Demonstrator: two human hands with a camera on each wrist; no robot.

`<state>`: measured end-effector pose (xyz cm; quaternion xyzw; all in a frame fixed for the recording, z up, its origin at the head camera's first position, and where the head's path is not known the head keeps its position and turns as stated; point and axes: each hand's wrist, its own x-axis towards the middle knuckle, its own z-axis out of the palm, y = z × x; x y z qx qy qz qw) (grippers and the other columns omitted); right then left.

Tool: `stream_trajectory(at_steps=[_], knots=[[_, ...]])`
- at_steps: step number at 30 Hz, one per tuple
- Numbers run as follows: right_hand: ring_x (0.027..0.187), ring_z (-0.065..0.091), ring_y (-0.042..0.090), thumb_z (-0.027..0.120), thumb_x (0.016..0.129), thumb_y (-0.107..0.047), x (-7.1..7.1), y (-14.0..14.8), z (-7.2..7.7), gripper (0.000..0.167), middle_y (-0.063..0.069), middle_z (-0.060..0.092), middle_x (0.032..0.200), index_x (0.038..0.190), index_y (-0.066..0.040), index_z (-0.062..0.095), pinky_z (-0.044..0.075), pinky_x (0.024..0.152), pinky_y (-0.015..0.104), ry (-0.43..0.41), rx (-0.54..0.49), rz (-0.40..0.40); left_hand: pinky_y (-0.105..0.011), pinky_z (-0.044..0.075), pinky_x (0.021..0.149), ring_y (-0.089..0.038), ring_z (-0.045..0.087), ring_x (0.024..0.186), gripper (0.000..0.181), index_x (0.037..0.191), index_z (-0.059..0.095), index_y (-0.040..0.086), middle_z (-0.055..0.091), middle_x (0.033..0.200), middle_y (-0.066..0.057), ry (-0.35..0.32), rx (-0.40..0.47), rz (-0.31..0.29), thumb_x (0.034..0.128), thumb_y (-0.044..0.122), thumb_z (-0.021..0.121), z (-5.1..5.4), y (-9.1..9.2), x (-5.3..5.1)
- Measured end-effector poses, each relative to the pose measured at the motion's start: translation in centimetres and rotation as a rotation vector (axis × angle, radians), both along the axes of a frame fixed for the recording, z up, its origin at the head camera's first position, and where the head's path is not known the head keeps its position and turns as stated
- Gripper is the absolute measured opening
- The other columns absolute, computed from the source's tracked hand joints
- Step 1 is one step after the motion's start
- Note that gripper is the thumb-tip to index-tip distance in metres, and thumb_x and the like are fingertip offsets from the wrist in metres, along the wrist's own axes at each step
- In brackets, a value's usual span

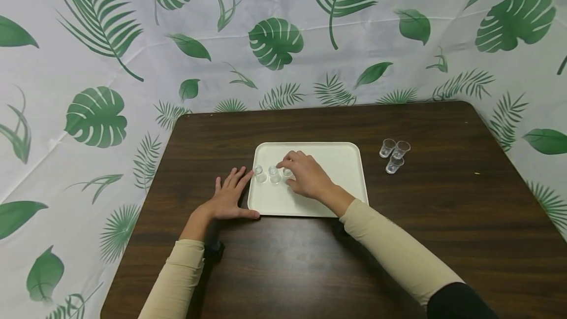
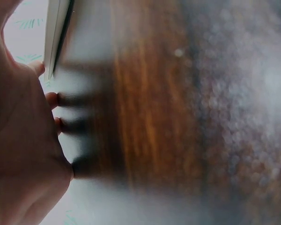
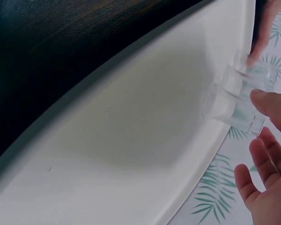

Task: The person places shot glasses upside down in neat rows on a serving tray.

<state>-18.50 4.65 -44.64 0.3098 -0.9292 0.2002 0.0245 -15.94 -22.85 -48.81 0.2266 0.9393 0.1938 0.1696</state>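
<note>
On the dark tabletop, you have a pale tray whose far right leaves room; mind its raised rim. Your left hand lies spread, fingers straight, by the left edge; your right hand curls thumb and fingers about the rightmost cup of an upside-down row of three. The work looks half done: three upright cups stand off the tray, farther right.

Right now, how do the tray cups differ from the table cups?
Tray cups stand upside down; table cups stand mouth up. Tray cups form a row; table cups cluster in a triangle. The right hand curls round one tray cup; no hand is near the table cups. Both sets: three clear cups.
</note>
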Motion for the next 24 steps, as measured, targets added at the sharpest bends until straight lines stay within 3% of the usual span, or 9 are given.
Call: stream_trajectory(at_steps=[7,15,20,24], knots=[[0.106,0.053,0.021,0.078,0.085,-0.018,0.1,0.9,0.4,0.036,0.0,0.058,0.112,0.12,-0.015,0.07,0.044,0.086,0.041,-0.03,-0.1,-0.012,-0.071,-0.006,0.105,-0.036,-0.006,0.149,0.119,0.16,0.008,0.022,0.003,0.164,-0.013,0.005,0.008,-0.001,0.0722,0.071,0.071,0.0,-0.1,0.0],[0.106,0.055,0.021,0.075,0.089,-0.02,0.4,3.7,1.0,0.03,0.001,0.059,0.114,0.118,-0.012,0.07,0.046,0.09,0.04,-0.057,-0.327,-0.066,-0.071,-0.006,0.106,-0.036,-0.005,0.149,0.118,0.16,0.009,0.022,0.004,0.164,-0.013,0.012,0.013,-0.002,0.0721,0.071,0.072,-0.2,0.0,0.1],[0.1,0.058,0.024,0.075,0.089,-0.017,0.3,6.7,1.7,0.029,0.004,0.062,0.114,0.117,-0.01,0.07,0.047,0.085,0.045,0.006,-0.464,-0.148,-0.071,-0.006,0.105,-0.038,-0.005,0.148,0.119,0.16,0.01,0.02,0.004,0.163,-0.015,0.014,0.037,-0.007,0.0718,0.07,0.072,-0.2,-0.1,0.2],[0.095,0.058,0.028,0.074,0.088,-0.012,0.0,9.6,2.3,0.028,0.008,0.063,0.112,0.116,-0.006,0.07,0.046,0.079,0.046,0.06,-0.57,-0.26,-0.071,-0.006,0.105,-0.038,-0.005,0.148,0.119,0.16,0.009,0.02,0.005,0.163,-0.016,0.019,0.046,-0.012,0.0721,0.071,0.071,-0.4,-0.2,0.0]])
